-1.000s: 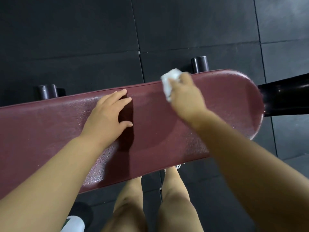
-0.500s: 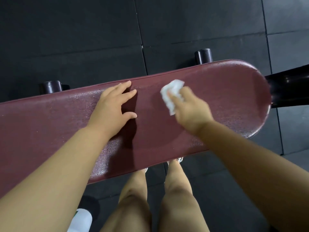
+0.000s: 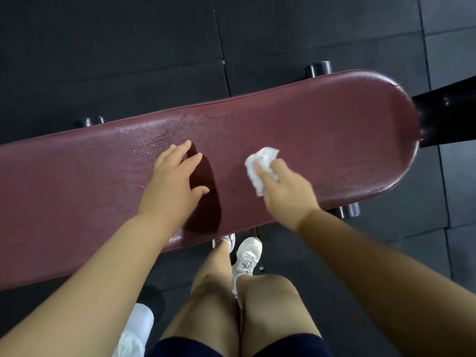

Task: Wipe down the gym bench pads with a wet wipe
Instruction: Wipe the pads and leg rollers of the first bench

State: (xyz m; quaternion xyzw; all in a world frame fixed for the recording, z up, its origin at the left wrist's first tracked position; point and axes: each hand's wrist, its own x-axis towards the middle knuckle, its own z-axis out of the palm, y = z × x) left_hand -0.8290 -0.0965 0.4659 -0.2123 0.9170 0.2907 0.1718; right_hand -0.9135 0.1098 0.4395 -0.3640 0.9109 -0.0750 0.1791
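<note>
Our right grip pinches the wet wipe against the bench pad; our left grip rests beside it, fingers straight. We judge the wipe limp, light: hold it bunched.

One maroon worktop. One crumpled white wipe. Two hands, the left hand and the right hand. Three black tube ends show at its edges. Two white shoes. One white object at lower left, possibly a bottle.
</note>
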